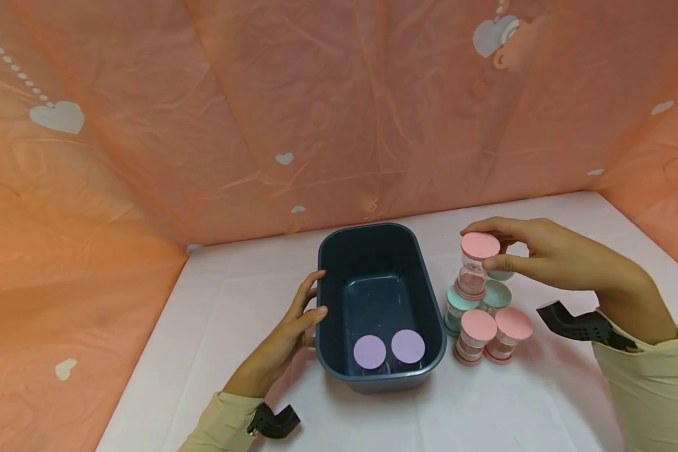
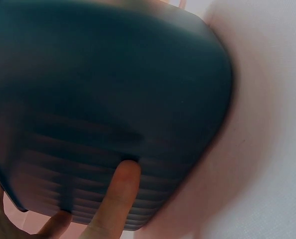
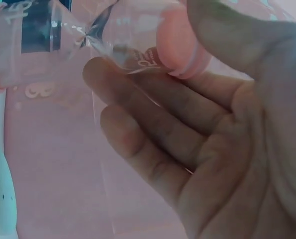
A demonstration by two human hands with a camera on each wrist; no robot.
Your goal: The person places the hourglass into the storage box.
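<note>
White table, peach heart-print backdrop.
My right hand (image 1: pixel 548 254) pinches a pink-capped hourglass (image 1: pixel 474 267), print unreadable; my left hand's (image 1: pixel 290 326) straight fingers press the dark tub (image 1: pixel 373 242) holding 2 purple lids.

I get soft, even, warm light with faint shadows; my head view bends at its edges, and both wrist views are blurred close-ups.

A pink-capped hourglass timer (image 1: pixel 474 267) is standing upright, its top cap pinched in the right hand (image 1: pixel 548 254).
</note>
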